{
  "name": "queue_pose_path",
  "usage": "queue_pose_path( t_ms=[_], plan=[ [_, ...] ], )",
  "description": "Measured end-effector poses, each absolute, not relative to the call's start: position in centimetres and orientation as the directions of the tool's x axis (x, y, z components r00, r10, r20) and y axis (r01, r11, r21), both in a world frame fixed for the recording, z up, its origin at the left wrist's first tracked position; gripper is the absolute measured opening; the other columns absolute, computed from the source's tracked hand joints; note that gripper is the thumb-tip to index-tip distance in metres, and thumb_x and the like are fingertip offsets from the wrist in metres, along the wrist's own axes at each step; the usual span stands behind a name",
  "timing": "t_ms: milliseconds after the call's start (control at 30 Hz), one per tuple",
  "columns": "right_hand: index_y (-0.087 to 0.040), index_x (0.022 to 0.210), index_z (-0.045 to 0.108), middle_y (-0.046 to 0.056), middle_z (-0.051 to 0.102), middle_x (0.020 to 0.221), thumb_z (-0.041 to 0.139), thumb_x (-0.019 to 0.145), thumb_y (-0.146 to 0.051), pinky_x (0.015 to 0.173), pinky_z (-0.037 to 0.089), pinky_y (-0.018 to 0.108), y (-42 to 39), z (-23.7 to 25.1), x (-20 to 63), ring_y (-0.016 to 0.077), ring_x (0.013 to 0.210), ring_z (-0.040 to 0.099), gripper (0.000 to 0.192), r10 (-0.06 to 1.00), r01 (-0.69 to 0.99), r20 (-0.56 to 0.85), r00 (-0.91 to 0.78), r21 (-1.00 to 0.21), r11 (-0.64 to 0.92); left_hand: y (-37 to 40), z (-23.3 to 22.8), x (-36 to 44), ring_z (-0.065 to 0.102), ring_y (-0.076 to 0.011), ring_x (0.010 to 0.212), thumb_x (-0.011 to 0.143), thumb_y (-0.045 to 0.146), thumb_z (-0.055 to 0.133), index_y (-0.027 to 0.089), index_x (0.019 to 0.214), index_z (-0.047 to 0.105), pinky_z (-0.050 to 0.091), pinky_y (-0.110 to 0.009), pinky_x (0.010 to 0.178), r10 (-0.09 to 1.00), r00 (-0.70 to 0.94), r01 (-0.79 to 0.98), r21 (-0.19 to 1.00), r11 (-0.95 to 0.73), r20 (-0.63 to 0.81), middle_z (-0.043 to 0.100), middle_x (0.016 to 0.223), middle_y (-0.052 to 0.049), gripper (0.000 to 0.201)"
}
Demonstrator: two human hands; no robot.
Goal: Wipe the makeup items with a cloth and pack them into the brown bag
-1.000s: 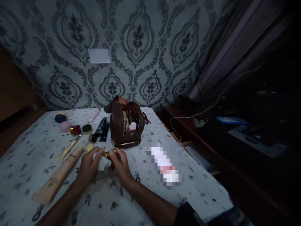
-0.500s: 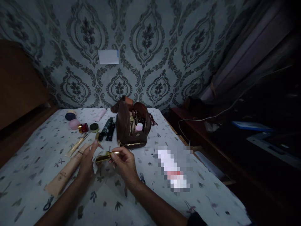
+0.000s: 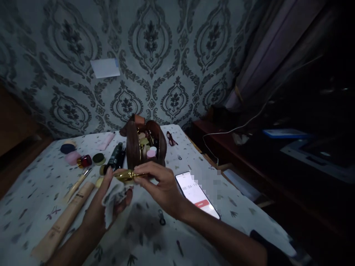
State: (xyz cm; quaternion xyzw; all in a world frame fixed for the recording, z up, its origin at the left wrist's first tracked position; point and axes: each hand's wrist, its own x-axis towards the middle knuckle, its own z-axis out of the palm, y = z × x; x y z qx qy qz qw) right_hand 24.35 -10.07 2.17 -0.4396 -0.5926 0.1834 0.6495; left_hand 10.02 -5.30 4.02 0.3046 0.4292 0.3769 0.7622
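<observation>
gold tube (image 3: 128,175) pinched by right hand (image 3: 162,186) fingers; left hand (image 3: 104,201) clutching tissue (image 3: 113,194); open pouch (image 3: 140,147) behind, phone (image 3: 197,194) beside.

I'm seeing a slim shiny gold metal tube (image 3: 128,175) lying level above the table's middle, against a crumpled white cloth (image 3: 113,194).

dim room; damask-patterned wallpaper (image 3: 155,55), a curtain (image 3: 266,55) at right, dark side furniture (image 3: 249,155).

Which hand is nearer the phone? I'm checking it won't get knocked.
Right. The right hand holds the gold tube just beside the phone; the left hand, holding a white tissue, lies farther away.
</observation>
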Motion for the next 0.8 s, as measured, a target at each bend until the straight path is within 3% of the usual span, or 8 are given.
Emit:
queue_pose_path(
  t_ms=[100, 200, 267, 367, 467, 567, 700, 800],
  plan=[
    [-0.019, 0.088, 0.072, 0.003, 0.072, 0.086, 0.069, 0.081, -0.02, 0.069, 0.054, 0.026, -9.6, 3.7, 27.2, 0.0149, 0.077, 0.068, 0.008, 0.809, 0.193, 0.525, 0.267, -0.851, 0.488, -4.7, 4.1, 11.1, 0.053, -0.0111, 0.046, 0.077, 0.052, 0.07, 0.018, 0.101, 0.064, 0.045, -0.02, 0.044, 0.855, 0.422, -0.122, 0.916, 0.383, -0.301, 0.061, 0.063, 0.002, 0.042],
    [-0.018, 0.087, 0.07, 0.001, 0.071, 0.08, 0.074, 0.077, -0.023, 0.064, 0.054, 0.023, -8.5, 5.3, 30.4, 0.0129, 0.07, 0.067, 0.012, 0.813, 0.076, 0.451, 0.369, -0.886, 0.457, -2.8, 4.4, 11.6, 0.05, -0.0108, 0.047, 0.08, 0.06, 0.063, 0.019, 0.108, 0.063, 0.037, -0.019, 0.043, 0.818, 0.567, 0.164, 0.986, 0.0, -0.095, 0.058, 0.062, 0.003, 0.049],
    [-0.017, 0.086, 0.069, 0.0, 0.07, 0.078, 0.077, 0.074, -0.027, 0.067, 0.054, 0.023, -7.6, 6.2, 32.5, 0.012, 0.07, 0.066, 0.017, 0.77, 0.09, 0.478, 0.422, -0.868, 0.489, -0.9, 5.2, 11.8, 0.052, -0.0117, 0.052, 0.087, 0.055, 0.055, 0.02, 0.108, 0.064, 0.038, -0.02, 0.047, 0.747, 0.659, 0.335, 0.854, -0.397, 0.089, 0.062, 0.07, 0.001, 0.042],
    [-0.017, 0.091, 0.068, 0.001, 0.07, 0.077, 0.073, 0.077, -0.032, 0.069, 0.055, 0.024, -6.2, 7.0, 34.9, 0.0123, 0.073, 0.067, 0.021, 0.77, 0.137, 0.505, 0.391, -0.859, 0.494, 2.0, 6.5, 12.5, 0.062, -0.0174, 0.074, 0.095, 0.044, 0.042, 0.022, 0.118, 0.062, 0.046, -0.025, 0.065, 0.566, 0.77, 0.423, 0.429, -0.798, 0.293, 0.068, 0.094, -0.003, 0.037],
    [-0.016, 0.094, 0.066, 0.002, 0.07, 0.08, 0.067, 0.081, -0.03, 0.068, 0.054, 0.024, -4.4, 7.1, 36.1, 0.0128, 0.074, 0.066, 0.019, 0.794, 0.209, 0.521, 0.314, -0.854, 0.477, 4.3, 7.4, 13.3, 0.064, -0.0223, 0.087, 0.098, 0.029, 0.033, 0.026, 0.135, 0.054, 0.046, -0.029, 0.07, 0.477, 0.831, 0.486, 0.045, -0.873, 0.288, 0.064, 0.109, -0.006, 0.043],
    [-0.016, 0.097, 0.063, 0.001, 0.067, 0.077, 0.06, 0.083, -0.021, 0.068, 0.053, 0.026, -2.3, 7.0, 36.5, 0.0138, 0.072, 0.065, 0.016, 0.812, 0.331, 0.532, 0.238, -0.831, 0.447, 5.7, 7.8, 13.8, 0.064, -0.02, 0.076, 0.093, 0.019, 0.037, 0.033, 0.138, 0.052, 0.041, -0.026, 0.057, 0.476, 0.858, 0.509, -0.189, -0.84, 0.194, 0.062, 0.109, -0.006, 0.05],
    [-0.016, 0.108, 0.057, -0.001, 0.063, 0.075, 0.057, 0.081, -0.015, 0.073, 0.049, 0.029, 0.5, 6.9, 36.7, 0.0167, 0.075, 0.061, 0.027, 0.824, 0.593, 0.537, 0.183, -0.728, 0.343, 6.5, 7.4, 13.7, 0.065, -0.0206, 0.074, 0.09, 0.017, 0.036, 0.033, 0.137, 0.053, 0.036, -0.026, 0.051, 0.43, 0.889, 0.458, -0.276, -0.845, 0.159, 0.063, 0.113, -0.007, 0.052],
    [-0.016, 0.1, 0.059, 0.002, 0.065, 0.085, 0.058, 0.08, -0.015, 0.077, 0.046, 0.029, 2.7, 7.1, 36.6, 0.0185, 0.082, 0.06, 0.02, 0.861, 0.747, 0.495, 0.118, -0.615, 0.252, 6.7, 6.9, 13.2, 0.066, -0.0223, 0.076, 0.092, 0.019, 0.031, 0.028, 0.136, 0.054, 0.037, -0.028, 0.051, 0.44, 0.878, 0.476, -0.266, -0.838, 0.187, 0.064, 0.114, -0.008, 0.051]
  ],
)
